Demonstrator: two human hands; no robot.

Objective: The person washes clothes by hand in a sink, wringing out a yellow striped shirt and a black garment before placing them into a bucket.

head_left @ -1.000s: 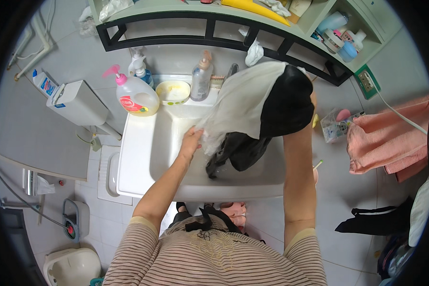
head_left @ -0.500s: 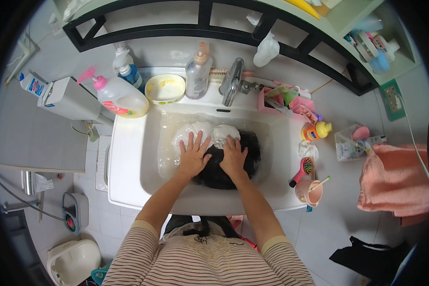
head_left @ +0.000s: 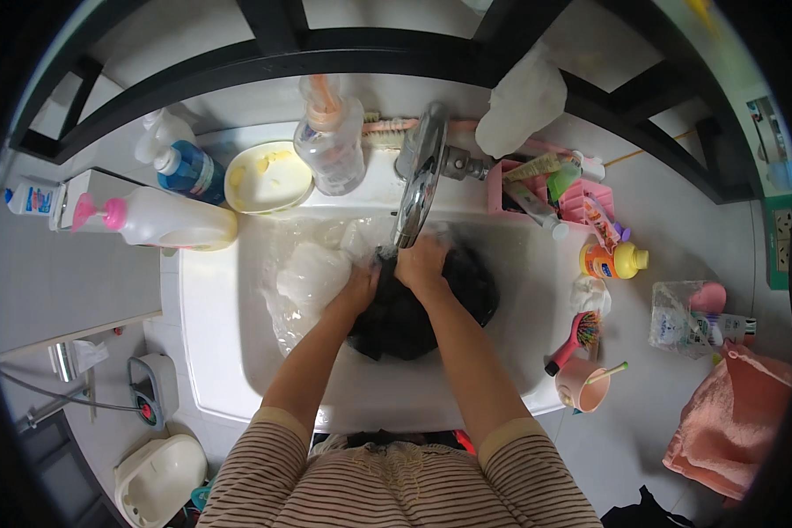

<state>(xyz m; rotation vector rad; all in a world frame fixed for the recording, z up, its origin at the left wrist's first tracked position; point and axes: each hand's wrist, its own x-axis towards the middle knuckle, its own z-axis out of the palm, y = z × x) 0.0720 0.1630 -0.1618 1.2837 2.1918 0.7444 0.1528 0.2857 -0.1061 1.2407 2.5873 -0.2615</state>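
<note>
Both my hands are in the water of a white sink (head_left: 204, 352). My left hand (head_left: 357, 289) reaches between a white cloth (head_left: 308, 275) and a black cloth (head_left: 405, 321); its fingers are mostly hidden by cloth and water. Under the tip of the faucet (head_left: 424, 172), my right hand (head_left: 423, 264) is closed on the upper part of the black cloth, its fingertips out of sight. The white cloth bulges up at the basin's left, with soapy water around it. Wet and bunched, the black cloth spreads under and between my wrists.
Left of the faucet stand a clear pump bottle (head_left: 330, 145), a soap dish (head_left: 268, 201), a blue bottle (head_left: 194, 172) and a large pink-topped bottle (head_left: 172, 218). On the right are a pink basket (head_left: 510, 195), yellow-capped bottle (head_left: 614, 260), hairbrush (head_left: 572, 341) and cup (head_left: 583, 385). A black rack (head_left: 370, 53) overhangs.
My view has come closer to the faucet. Both hands, earlier spread flat on the cloths, have sunk into them; the right has moved under the faucet and closed. The white cloth has shifted left.
</note>
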